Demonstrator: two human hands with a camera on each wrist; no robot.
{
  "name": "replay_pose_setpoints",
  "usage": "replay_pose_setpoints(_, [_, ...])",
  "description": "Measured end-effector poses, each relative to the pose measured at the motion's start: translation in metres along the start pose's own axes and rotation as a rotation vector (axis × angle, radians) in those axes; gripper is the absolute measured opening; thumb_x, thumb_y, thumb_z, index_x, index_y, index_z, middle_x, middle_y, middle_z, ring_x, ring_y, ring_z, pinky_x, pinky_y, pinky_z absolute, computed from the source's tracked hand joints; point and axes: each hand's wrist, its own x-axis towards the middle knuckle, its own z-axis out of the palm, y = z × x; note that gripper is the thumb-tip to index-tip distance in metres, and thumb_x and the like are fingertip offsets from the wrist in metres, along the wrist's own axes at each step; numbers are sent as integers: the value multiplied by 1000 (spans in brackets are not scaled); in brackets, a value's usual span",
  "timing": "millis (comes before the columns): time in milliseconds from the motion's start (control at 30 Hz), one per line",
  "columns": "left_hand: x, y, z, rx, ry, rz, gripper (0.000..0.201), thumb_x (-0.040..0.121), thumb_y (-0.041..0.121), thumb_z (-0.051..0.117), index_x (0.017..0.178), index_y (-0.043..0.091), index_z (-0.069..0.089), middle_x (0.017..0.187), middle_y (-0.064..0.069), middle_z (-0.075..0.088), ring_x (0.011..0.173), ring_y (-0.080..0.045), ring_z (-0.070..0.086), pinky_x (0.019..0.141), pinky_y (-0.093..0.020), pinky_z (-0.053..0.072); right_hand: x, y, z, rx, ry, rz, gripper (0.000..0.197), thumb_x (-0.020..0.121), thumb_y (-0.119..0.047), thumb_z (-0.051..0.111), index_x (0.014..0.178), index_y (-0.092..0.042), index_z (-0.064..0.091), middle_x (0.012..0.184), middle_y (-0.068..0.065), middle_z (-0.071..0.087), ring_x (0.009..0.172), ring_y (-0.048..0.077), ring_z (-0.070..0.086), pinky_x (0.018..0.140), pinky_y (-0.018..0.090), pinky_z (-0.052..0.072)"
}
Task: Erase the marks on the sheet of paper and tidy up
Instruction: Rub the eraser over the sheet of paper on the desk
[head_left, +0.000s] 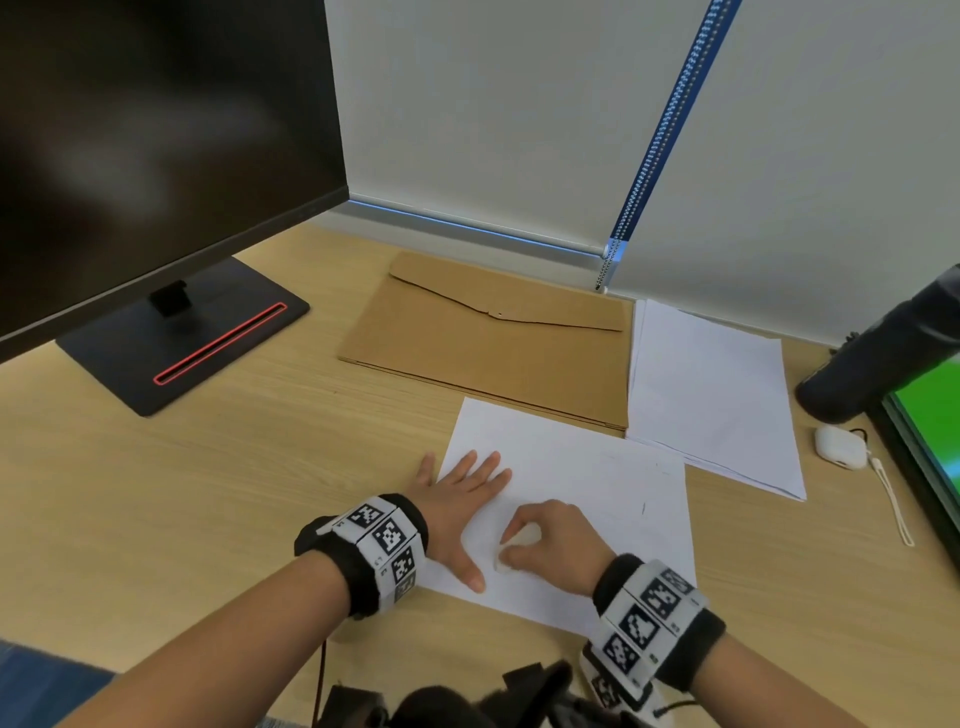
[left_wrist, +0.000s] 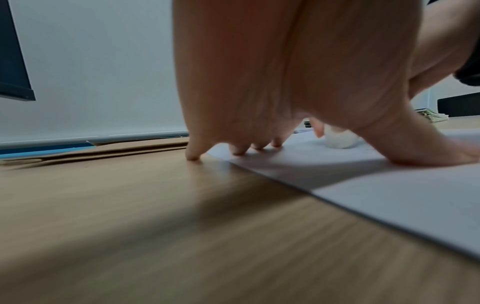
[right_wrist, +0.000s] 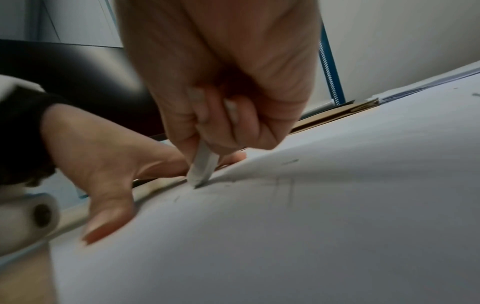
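Observation:
A white sheet of paper (head_left: 587, 499) lies on the wooden desk (head_left: 234, 467), with faint pencil marks (head_left: 643, 508) toward its right side. My left hand (head_left: 457, 499) lies flat with spread fingers on the sheet's left edge, the little finger on the desk (left_wrist: 193, 156). My right hand (head_left: 545, 540) pinches a white eraser (head_left: 519, 545) between thumb and fingers. In the right wrist view the eraser (right_wrist: 203, 166) has its tip pressed on the sheet (right_wrist: 311, 226) at grey smudges. The left wrist view shows the eraser (left_wrist: 339, 138) beyond my fingers.
A brown envelope folder (head_left: 488, 338) lies behind the sheet, with a stack of white papers (head_left: 711, 389) to its right. A monitor (head_left: 156, 156) on a black stand (head_left: 182, 338) is at the left. A white earbud case (head_left: 839, 447), dark cylinder (head_left: 878, 358) and green-screened device (head_left: 930, 426) sit at right.

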Motion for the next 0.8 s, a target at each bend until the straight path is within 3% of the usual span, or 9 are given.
replay_pose_setpoints(133, [0,1,0,-7,4,-1,127,69,60,72,147,26,-23,152,6,-33,141,-18,-28,109,-59,-17,5,-5,3,43,148,37,11,80,-19,64,91,-17,62,85,-1,59,62,2,47,54,9,37])
replay_pose_setpoints(300, [1,-1,1,-24,11,4,128,68,60,73,147,26,-23,152,6,-33,141,-16,-28,108,-58,-18,-8,-2,6,8,-20,1,12,79,-23,67,84,-22,56,91,-4,59,80,9,52,62,10,37])
replay_pose_setpoints(433, [3,0,-1,-35,10,-9,128,69,59,73,147,26,-23,152,7,-32,141,-17,-29,108,-58,-17,1,-5,4,106,73,80,13,77,-20,69,83,-20,58,87,-1,59,65,5,49,54,12,37])
replay_pose_setpoints(500, [3,1,-2,-36,6,-15,129,68,58,74,147,26,-23,152,7,-32,140,-16,-29,108,-58,-17,-2,-5,10,98,91,55,11,79,-19,65,89,-18,61,88,3,62,66,8,51,56,13,38])
replay_pose_setpoints(600, [1,2,-2,-36,3,-21,129,68,58,74,147,26,-23,152,7,-32,141,-16,-28,108,-58,-17,-11,-3,13,66,-43,3,9,80,-18,65,89,-18,64,94,1,65,80,11,57,65,12,41])
replay_pose_setpoints(667, [1,3,-2,-28,1,-27,128,69,57,74,147,26,-23,152,7,-33,141,-17,-28,108,-58,-16,-9,-3,7,72,-89,11,10,80,-19,67,76,-26,61,82,-10,61,72,2,53,62,8,40])
replay_pose_setpoints(733, [1,4,-3,-18,0,-32,128,69,57,74,147,26,-23,152,6,-33,141,-17,-28,109,-59,-15,-1,-2,1,88,-8,47,8,81,-22,67,77,-25,61,75,-15,56,67,-2,48,55,8,35])
replay_pose_setpoints(800, [1,5,-3,-14,-4,-35,128,69,58,73,147,26,-24,152,7,-33,141,-17,-28,109,-59,-14,4,-2,1,126,123,78,8,82,-22,66,89,-18,66,90,-7,62,79,4,50,58,6,32])
